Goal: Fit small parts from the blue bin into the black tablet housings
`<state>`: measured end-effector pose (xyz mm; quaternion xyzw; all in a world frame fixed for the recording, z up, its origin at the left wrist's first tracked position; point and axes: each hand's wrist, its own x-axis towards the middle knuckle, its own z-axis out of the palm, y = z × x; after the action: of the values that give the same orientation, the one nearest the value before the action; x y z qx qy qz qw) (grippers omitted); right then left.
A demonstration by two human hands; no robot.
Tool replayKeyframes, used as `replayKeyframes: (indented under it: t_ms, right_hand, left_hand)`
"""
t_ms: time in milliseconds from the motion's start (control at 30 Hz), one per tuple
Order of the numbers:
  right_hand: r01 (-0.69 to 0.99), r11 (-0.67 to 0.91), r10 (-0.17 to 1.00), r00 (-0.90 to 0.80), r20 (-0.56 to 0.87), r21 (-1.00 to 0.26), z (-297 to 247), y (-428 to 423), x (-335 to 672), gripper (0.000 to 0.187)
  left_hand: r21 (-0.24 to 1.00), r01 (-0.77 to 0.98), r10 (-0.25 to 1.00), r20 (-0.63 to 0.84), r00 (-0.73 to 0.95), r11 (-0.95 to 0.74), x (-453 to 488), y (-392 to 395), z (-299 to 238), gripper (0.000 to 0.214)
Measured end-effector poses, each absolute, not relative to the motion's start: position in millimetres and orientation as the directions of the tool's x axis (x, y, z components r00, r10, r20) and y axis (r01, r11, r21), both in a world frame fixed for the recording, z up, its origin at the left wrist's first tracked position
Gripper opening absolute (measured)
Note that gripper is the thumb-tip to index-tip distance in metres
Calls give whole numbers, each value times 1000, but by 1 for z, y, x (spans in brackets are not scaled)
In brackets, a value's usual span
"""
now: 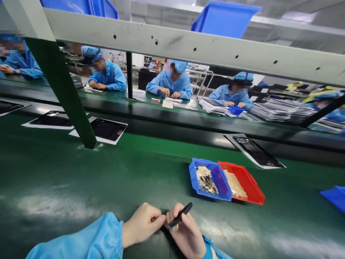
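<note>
My left hand (145, 222) rests low over the green bench with its fingers curled in and the thumb pressed against them. Whatever it may grip is hidden. Beside it, my right hand (185, 230) is closed around a short black pen-like tool (181, 215), which slants up to the right. The two hands meet or nearly meet at the fingertips. A dark strip (172, 240) shows below them; I cannot tell if it is an object or a shadow. Ahead to the right stand a blue bin (221, 181) with small pale and black pieces and a red bin (254, 183) with pale pieces.
Black panels on white sheets lie at the left (107, 129) and right (257, 153) along the dark belt (167, 118). A green post (64, 97) and a white overhead beam (175, 39) cross the view. Several co-workers in blue sit opposite. Another blue bin (335, 198) is at far right.
</note>
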<state>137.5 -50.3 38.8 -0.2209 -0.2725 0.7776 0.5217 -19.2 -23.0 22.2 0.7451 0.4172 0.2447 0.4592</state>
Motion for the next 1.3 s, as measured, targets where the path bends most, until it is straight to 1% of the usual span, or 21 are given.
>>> replayKeyframes:
  t_ms: [200,367,633,833,967,1067,1167,1300]
  right_hand:
    - [-591,-342,882,-470,-33,-730,36,-51,142,21]
    - [-564,-334,882,-469,-40,-755,38,-52,144,22]
    - [-568,-335,892,-448,-59,-752,40,-51,144,22]
    - [-611,-349,906,-415,-88,-711,41,-49,143,20]
    - [-575,-338,894,-444,-63,-745,37,-51,141,22]
    - [-564,-324,889,-457,-40,-759,38,-54,139,23]
    - [-573,-327,900,-432,-62,-752,41,-54,139,23]
    - [-575,-354,892,-444,-81,-737,43,-53,140,23]
  left_hand:
    - [859,415,784,-26,621,-301,-21,-22,16,25]
    - [814,447,752,-18,658,-371,-23,-22,18,22]
    - [758,480,730,-8,684,-442,-26,-22,22,28]
    - [745,428,683,50,729,-511,-30,-22,22,43]
    - [719,457,687,39,725,-524,-30,-22,21,36]
    - [733,440,677,38,735,-519,-29,-22,21,35]
    - [738,436,679,42,733,-516,-30,-23,22,38]
    - [722,456,687,37,726,-521,-29,-21,22,38]
